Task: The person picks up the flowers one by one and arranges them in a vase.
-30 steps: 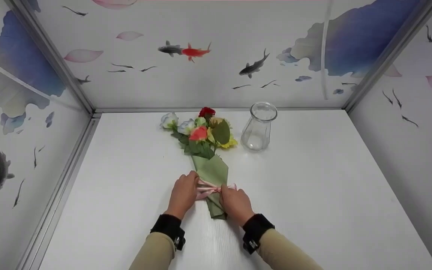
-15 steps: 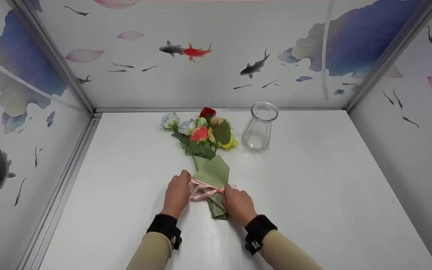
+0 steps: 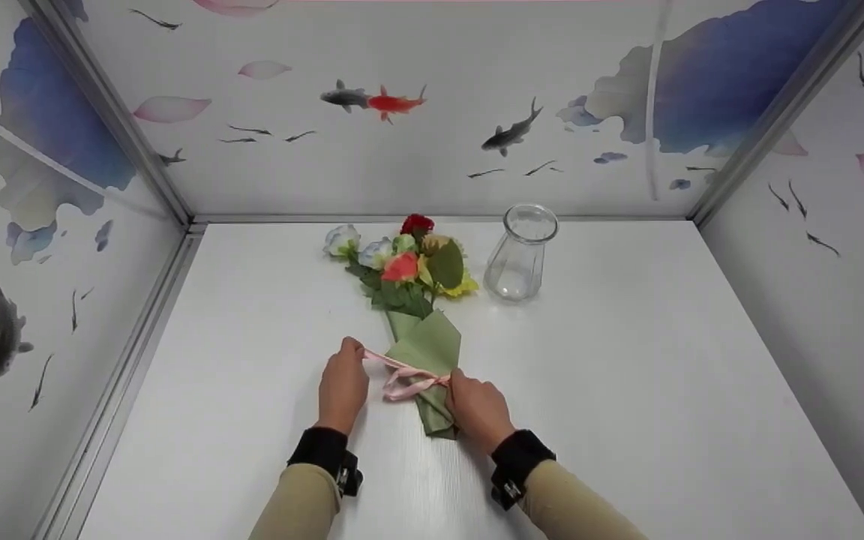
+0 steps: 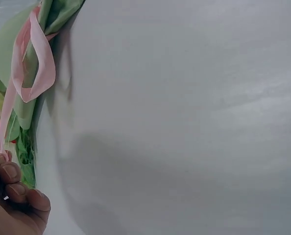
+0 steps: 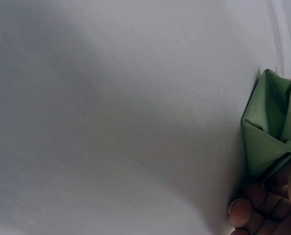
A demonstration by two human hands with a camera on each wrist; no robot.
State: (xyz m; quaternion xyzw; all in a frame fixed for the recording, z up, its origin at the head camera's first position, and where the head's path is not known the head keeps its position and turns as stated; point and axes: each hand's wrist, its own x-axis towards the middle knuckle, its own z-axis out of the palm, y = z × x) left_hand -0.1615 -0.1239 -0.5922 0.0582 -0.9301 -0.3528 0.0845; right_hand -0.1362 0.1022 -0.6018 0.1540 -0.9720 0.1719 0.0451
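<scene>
A bouquet of flowers (image 3: 400, 268) in green wrapping paper (image 3: 432, 345) lies on the white table, blooms toward the back. Pink ribbon (image 4: 46, 63) is tied round the wrap, with a loop hanging on its left side. Left of the bouquet, my left hand (image 3: 343, 386) pinches one ribbon end, stretched taut from the knot. At the knot, my right hand (image 3: 481, 409) holds the ribbon against the wrap's right edge; its fingertips partly hide the knot. The right wrist view shows the folded lower end of the paper beside my right hand's curled fingers (image 5: 241, 213).
A clear glass vase (image 3: 514, 270) stands upright at the back, just right of the blooms. White panels printed with fish (image 3: 507, 137) and petals enclose the table (image 3: 627, 360) at the back and both sides.
My left hand has moved left, away from the knot, drawing one ribbon strand out straight; the pink loop beside it has come free of the fingers. My right hand stays nearly in place.
</scene>
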